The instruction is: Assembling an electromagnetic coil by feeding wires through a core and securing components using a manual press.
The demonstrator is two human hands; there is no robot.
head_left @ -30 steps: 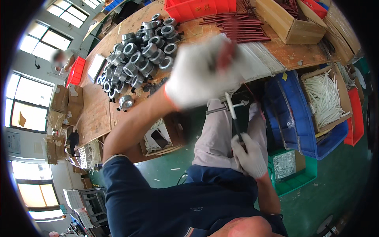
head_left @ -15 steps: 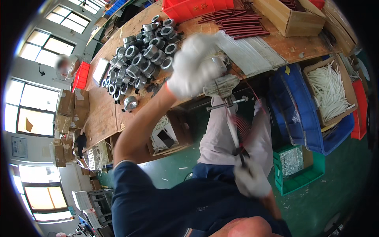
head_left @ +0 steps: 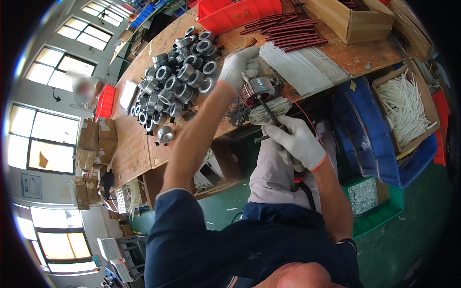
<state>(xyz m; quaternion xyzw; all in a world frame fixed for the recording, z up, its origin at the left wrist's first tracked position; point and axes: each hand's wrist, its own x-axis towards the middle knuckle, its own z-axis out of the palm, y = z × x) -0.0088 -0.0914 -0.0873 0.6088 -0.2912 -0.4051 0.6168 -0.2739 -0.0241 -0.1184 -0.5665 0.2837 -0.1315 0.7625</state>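
Observation:
My left hand (head_left: pixel 238 68), in a white glove, grips a round metal stator ring (head_left: pixel 258 90) with reddish copper windings, held at the front edge of the wooden workbench (head_left: pixel 139 149). My right hand (head_left: pixel 294 142), also gloved, is closed around a dark rod-shaped tool (head_left: pixel 267 111) whose tip points into the ring's opening. A wrapped whitish block (head_left: pixel 269 111) lies just under the ring.
A pile of grey metal rings (head_left: pixel 180 77) covers the bench to the left. Red sleeves (head_left: pixel 283 31), white strips (head_left: pixel 300 67), a red bin (head_left: pixel 235 12) and a wooden box (head_left: pixel 355 21) sit behind. Blue crates (head_left: pixel 370 139), a box of white tubes (head_left: pixel 408 105) and a green bin (head_left: pixel 370 206) stand at right.
My left hand came down from mid-air and now holds the ring at the bench edge. My right hand rose from near my lap and brought the tool up to the ring.

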